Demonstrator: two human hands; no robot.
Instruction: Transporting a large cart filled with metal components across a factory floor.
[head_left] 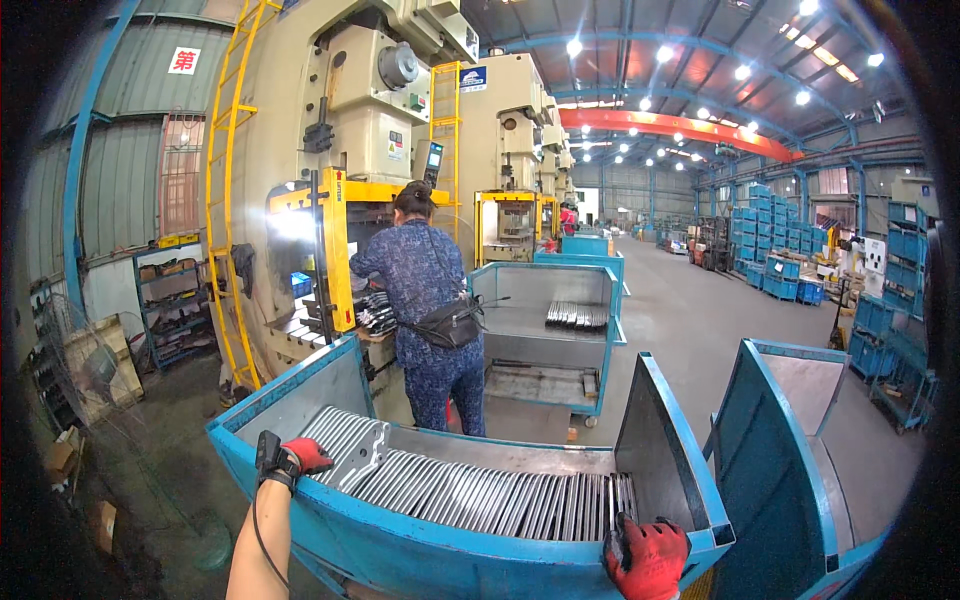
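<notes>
A blue-framed metal cart (430, 528) stands right in front of me, holding a long row of flat grey metal parts (470, 492) stood on edge and leaning on one another. At its left end, my left hand (308, 456), in a red glove with a black device strapped at the wrist, is curled over the near rim beside the parts. My right hand (648, 556), in a red and black glove, grips the near rim at the right corner. Its fingertips reach just inside, close to the last parts.
A co-worker (432, 290) stands beyond the cart, facing a press (345, 240) with a yellow guard. Another blue cart (605, 370) with metal parts is behind it. A further blue cart (780, 460) stands close on the right. A fan (100, 365) and yellow ladder (222, 200) are left.
</notes>
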